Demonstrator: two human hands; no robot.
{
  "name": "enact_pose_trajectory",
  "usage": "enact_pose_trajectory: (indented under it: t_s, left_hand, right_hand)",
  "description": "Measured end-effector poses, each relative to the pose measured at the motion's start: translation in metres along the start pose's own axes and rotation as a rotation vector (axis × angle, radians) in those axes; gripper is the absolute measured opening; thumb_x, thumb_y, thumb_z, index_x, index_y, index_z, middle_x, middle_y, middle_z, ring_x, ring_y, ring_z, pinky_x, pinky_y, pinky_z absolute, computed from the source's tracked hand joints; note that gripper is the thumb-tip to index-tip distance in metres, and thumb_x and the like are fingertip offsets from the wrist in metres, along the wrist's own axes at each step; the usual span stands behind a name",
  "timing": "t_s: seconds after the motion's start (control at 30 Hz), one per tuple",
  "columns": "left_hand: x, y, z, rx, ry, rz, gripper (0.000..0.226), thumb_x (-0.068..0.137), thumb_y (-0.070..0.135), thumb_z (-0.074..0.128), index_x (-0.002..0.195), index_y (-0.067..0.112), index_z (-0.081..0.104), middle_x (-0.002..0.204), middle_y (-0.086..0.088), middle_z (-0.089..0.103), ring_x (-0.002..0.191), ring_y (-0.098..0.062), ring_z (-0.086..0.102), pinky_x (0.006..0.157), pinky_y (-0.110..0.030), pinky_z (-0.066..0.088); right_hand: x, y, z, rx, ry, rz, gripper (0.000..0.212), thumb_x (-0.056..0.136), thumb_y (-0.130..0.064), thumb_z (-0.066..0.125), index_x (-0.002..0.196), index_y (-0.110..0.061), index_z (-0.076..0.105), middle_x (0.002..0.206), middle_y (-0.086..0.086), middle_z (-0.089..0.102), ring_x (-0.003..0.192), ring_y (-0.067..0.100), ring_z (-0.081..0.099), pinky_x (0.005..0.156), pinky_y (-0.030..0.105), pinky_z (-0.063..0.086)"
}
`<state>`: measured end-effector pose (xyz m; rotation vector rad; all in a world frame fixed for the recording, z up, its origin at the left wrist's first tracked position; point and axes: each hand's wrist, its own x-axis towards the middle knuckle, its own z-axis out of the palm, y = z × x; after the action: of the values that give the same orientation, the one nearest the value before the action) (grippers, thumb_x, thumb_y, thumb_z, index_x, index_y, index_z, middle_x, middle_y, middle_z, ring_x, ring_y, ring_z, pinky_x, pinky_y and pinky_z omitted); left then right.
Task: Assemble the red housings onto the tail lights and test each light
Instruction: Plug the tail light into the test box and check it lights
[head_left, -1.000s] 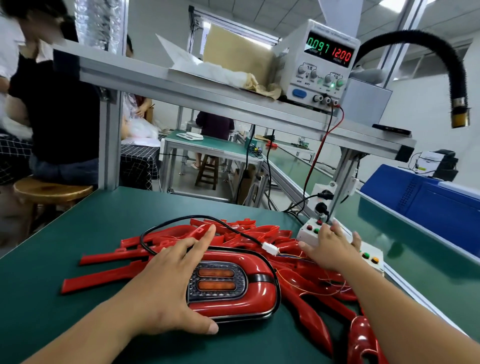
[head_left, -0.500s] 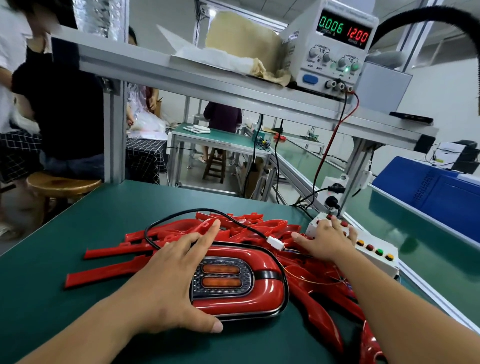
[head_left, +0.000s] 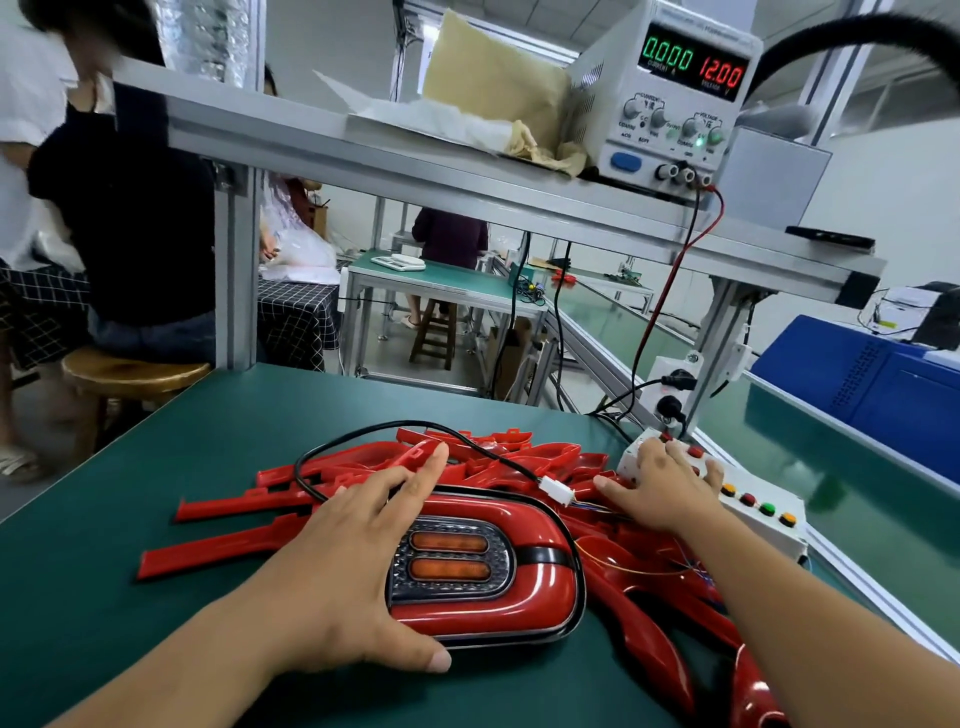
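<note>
A tail light with its red housing (head_left: 540, 587) lies flat on the green mat, two orange lamp strips (head_left: 449, 556) showing in its grey lens. My left hand (head_left: 358, 566) lies spread over its left end, fingers straight, thumb against the near edge. A black cable (head_left: 363, 434) loops from the light to a white connector (head_left: 555, 489). My right hand (head_left: 660, 488) rests with straight fingers on the white button box (head_left: 753, 514), fingertips over its far red buttons. The power supply (head_left: 670, 98) on the shelf reads 0.000 and 12.00.
Several loose red housings (head_left: 498, 457) are piled behind and right of the light, some reaching the near right corner. An aluminium shelf frame (head_left: 415, 171) crosses overhead. A green conveyor (head_left: 857, 499) runs along the right. A person sits on a stool at the far left.
The current reading dropped from 0.097 through 0.006 to 0.000. My right hand stayed on the button box and my left hand stayed on the light. The camera tilted up slightly.
</note>
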<state>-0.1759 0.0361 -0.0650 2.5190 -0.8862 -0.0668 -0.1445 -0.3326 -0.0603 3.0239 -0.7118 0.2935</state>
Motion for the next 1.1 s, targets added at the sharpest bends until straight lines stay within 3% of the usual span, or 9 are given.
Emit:
enact_pose_trajectory:
  t_s: [0.1,0.33,0.53,0.67,0.77,0.93,1.1]
  left_hand:
    - [-0.0009,0.0009,-0.0019,0.006,-0.012,0.0,0.14,0.042,0.085,0.071,0.124,0.065,-0.041,0.157,0.025,-0.008,0.149,-0.015,0.004,0.122,-0.042,0.013]
    - [-0.001,0.0024,-0.0041,0.024,-0.032,0.004,0.139,0.044,0.085,0.071,0.119,0.066,-0.045,0.16,0.017,-0.013,0.15,-0.012,-0.003,0.124,-0.041,0.009]
    - [-0.0014,0.0008,-0.0033,0.018,-0.017,0.01,0.14,0.042,0.086,0.07,0.122,0.065,-0.043,0.161,0.016,-0.009,0.15,-0.013,0.0,0.123,-0.042,0.011]
    - [-0.0003,-0.0001,-0.0008,0.013,0.001,0.018,0.142,0.041,0.084,0.072,0.124,0.064,-0.042,0.159,0.02,-0.008,0.149,-0.011,0.001,0.121,-0.036,0.008]
    - [0.0004,-0.0014,-0.0009,0.016,0.011,0.04,0.142,0.04,0.085,0.071,0.125,0.064,-0.041,0.161,0.017,-0.006,0.149,-0.009,0.0,0.124,-0.04,0.008]
    - [-0.001,-0.0017,0.0004,0.014,0.036,0.065,0.142,0.041,0.085,0.071,0.128,0.064,-0.039,0.162,0.014,-0.003,0.149,-0.007,0.001,0.124,-0.04,0.008]
    - [-0.0004,-0.0026,0.0001,0.016,0.039,0.068,0.142,0.041,0.085,0.07,0.128,0.063,-0.039,0.162,0.014,-0.003,0.149,-0.007,0.001,0.124,-0.043,0.009]
  right_hand:
    - [-0.0006,-0.0032,-0.0016,-0.038,0.021,-0.032,0.06,0.08,-0.08,0.038,0.106,-0.027,0.047,0.151,0.0,0.032,0.148,0.018,0.013,0.114,0.053,-0.005]
    - [0.0002,-0.0069,0.0054,-0.025,-0.015,0.012,0.078,0.074,-0.088,0.031,0.118,-0.025,0.047,0.152,0.006,0.035,0.15,0.025,0.001,0.116,0.057,-0.007]
    - [-0.0028,-0.0101,0.0037,-0.084,-0.021,0.04,0.079,0.073,-0.09,0.026,0.116,-0.026,0.045,0.145,0.011,0.044,0.146,0.036,0.016,0.114,0.059,-0.001]
    - [-0.005,-0.0094,0.0037,-0.141,-0.003,-0.006,0.091,0.076,-0.089,0.02,0.132,-0.021,0.041,0.147,0.005,0.042,0.141,0.034,0.028,0.114,0.058,0.008]
    - [-0.0047,-0.0094,0.0035,-0.193,-0.031,-0.018,0.096,0.075,-0.089,0.015,0.138,-0.02,0.037,0.152,0.002,0.037,0.141,0.033,0.028,0.113,0.057,0.013]
    - [-0.0049,-0.0069,0.0002,-0.2,-0.04,-0.027,0.091,0.072,-0.092,0.015,0.128,-0.027,0.046,0.143,0.002,0.048,0.136,0.031,0.036,0.112,0.055,0.017]
    - [-0.0076,-0.0091,-0.0003,-0.202,-0.031,-0.028,0.089,0.073,-0.091,0.016,0.126,-0.026,0.045,0.145,0.005,0.046,0.137,0.031,0.035,0.108,0.05,0.019]
